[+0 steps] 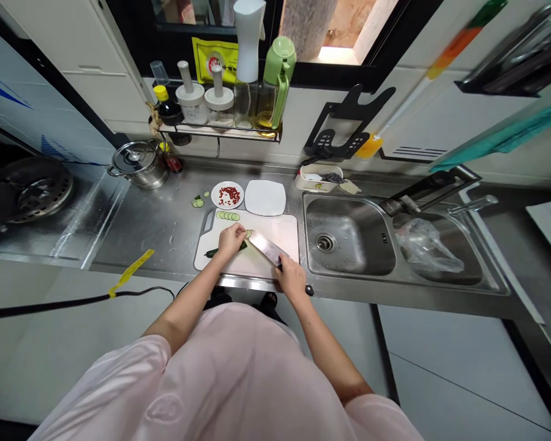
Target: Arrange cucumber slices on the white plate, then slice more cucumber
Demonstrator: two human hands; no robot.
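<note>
Head view from above chest (243, 367), facing forward and down, counter (160, 233) near.

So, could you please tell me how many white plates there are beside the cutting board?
2. The round plate, holding red pieces, is at the far side of the cutting board; the squarish plate is just to its right. Neither looks likely to hide another.

A steel bench (165, 245) runs under a dark-framed window (266, 43), with pale cabinets (64, 37) and wall (298, 116).

open counter (160, 223) left, plates (265, 197) behind board (288, 231)
</note>
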